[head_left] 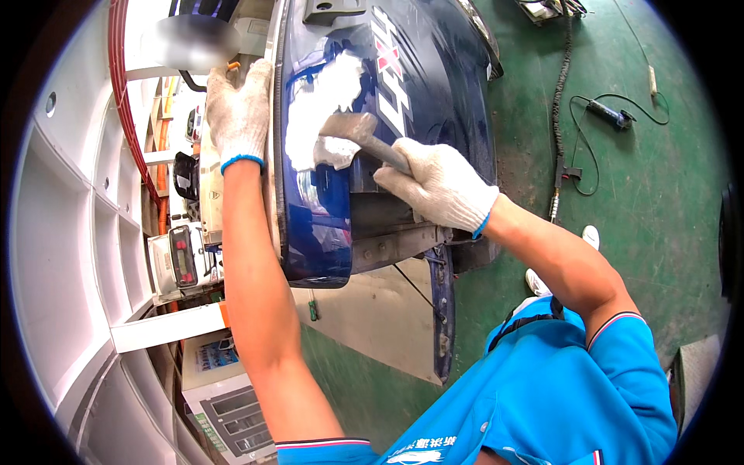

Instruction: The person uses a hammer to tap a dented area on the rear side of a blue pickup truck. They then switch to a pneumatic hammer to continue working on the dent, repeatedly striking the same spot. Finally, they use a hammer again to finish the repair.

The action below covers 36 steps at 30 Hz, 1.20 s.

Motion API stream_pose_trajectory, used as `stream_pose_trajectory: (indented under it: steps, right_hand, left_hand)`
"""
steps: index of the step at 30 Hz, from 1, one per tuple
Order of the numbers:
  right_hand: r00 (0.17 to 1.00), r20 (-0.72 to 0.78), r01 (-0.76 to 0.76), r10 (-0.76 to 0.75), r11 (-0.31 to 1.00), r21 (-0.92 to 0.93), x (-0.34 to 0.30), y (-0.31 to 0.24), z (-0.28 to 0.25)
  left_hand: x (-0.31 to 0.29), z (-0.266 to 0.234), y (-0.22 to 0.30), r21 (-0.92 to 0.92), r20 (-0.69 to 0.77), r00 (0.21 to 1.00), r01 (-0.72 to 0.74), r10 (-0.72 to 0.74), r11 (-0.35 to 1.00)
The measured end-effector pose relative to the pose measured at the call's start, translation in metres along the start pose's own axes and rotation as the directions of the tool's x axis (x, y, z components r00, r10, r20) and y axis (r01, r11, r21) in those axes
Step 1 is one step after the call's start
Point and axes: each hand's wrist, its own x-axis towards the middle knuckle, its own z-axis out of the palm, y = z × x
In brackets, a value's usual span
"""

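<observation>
My right hand [434, 182], in a white knitted glove with a blue cuff, is closed round the grey handle of a hammer [349, 128]. The hammer's broad, dusty head is over a dark blue vehicle body panel [434, 85], beside a bright white, ragged-edged patch [325, 93]. A crumpled-looking white area shows just under the head. My left hand [239, 116], gloved alike, lies along the panel's left edge, pointing away from me. Its fingertips are partly hidden near a small orange tip [232, 67], so what it grips, if anything, is unclear.
On the green floor [643, 201] at right lie a blue power tool [610, 114] with its cord and a black hose [559, 116] with a nozzle gun. A screwdriver [313, 308] is near a pale, blue-edged panel [387, 318] below. A white cabinet [225, 387] stands lower left.
</observation>
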Motion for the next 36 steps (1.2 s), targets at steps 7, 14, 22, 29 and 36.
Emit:
stream_pose_trajectory:
  steps: [7,14,22,29,36]
  right_hand:
    - [1.0,0.002,0.019,-0.019,0.992,-0.121,0.005,0.003,0.0]
    - [0.999,0.034,-0.011,0.015,0.994,-0.109,0.005,0.0,-0.001]
    - [0.995,-0.013,-0.099,0.099,0.995,0.008,-0.002,0.0,-0.003]
    - [0.994,-0.073,-0.075,0.078,0.996,0.042,-0.013,0.007,0.015]
    - [0.99,-0.118,-0.071,0.079,0.995,0.074,-0.015,0.007,0.019]
  left_hand:
    - [-0.001,0.0,0.005,0.036,0.006,1.0,-0.015,0.015,0.999]
    - [-0.001,-0.002,0.003,0.046,-0.011,1.0,0.003,-0.003,0.999]
    - [-0.003,-0.001,0.004,0.078,0.005,1.0,0.016,-0.016,0.997]
    - [-0.003,-0.001,0.006,0.039,0.009,1.0,0.012,-0.012,0.999]
    - [-0.001,-0.001,0.0,0.078,0.015,1.0,-0.004,0.002,0.997]
